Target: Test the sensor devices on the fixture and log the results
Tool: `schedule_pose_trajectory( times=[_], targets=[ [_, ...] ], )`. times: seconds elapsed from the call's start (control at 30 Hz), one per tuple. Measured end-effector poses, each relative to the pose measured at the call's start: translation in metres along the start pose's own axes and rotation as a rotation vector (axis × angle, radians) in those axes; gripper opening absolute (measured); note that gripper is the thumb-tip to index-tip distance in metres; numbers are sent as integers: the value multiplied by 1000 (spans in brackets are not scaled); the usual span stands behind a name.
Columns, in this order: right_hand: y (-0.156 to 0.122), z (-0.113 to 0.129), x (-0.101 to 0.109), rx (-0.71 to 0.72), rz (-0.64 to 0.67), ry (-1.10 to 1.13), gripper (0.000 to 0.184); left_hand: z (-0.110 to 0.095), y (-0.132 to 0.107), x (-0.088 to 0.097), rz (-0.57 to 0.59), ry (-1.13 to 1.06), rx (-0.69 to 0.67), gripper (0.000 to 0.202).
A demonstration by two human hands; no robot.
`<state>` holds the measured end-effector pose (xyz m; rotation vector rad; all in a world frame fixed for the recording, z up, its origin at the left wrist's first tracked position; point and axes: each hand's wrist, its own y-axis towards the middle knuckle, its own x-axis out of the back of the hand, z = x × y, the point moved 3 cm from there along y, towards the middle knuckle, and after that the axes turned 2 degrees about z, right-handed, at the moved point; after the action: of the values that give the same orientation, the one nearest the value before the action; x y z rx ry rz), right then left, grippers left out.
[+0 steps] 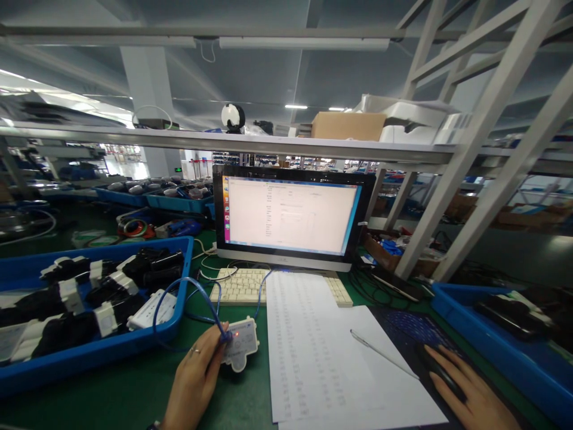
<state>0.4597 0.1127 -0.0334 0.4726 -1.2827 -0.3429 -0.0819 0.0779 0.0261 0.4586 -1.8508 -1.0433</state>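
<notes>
Hands well apart. Left hand (194, 373) pinches the blue cable (206, 294) at the white module (244, 346), whose red light (237, 335) is lit. Module is just beyond the left fingertips, toward the near edge of the surface (242, 406); resting or lifted, cannot tell. Right hand (470, 385) grips the black mouse (441, 371); printed sheets (308, 358) lie between.

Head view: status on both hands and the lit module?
Left hand pinching blue cable at white module, red light on. Right hand on black mouse. Printed sheets partly cover keyboard.
</notes>
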Motion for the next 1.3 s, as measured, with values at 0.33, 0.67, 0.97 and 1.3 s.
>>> schedule_pose_trajectory(
  times=[0.33, 0.67, 0.97, 1.3],
  targets=[
    [1, -1, -1, 18, 8, 15, 50, -1, -1, 0, 12, 12, -12, 34],
    [1, 1, -1, 0, 2, 43, 49, 1, -3, -2, 21, 20, -12, 35],
    [3, 4, 2, 8, 10, 16, 50, 2, -3, -1, 19, 2, 10, 35],
    [4, 14, 10, 27, -42, -40, 53, -5, -2, 2, -46, 57, 44, 37]
  ],
)
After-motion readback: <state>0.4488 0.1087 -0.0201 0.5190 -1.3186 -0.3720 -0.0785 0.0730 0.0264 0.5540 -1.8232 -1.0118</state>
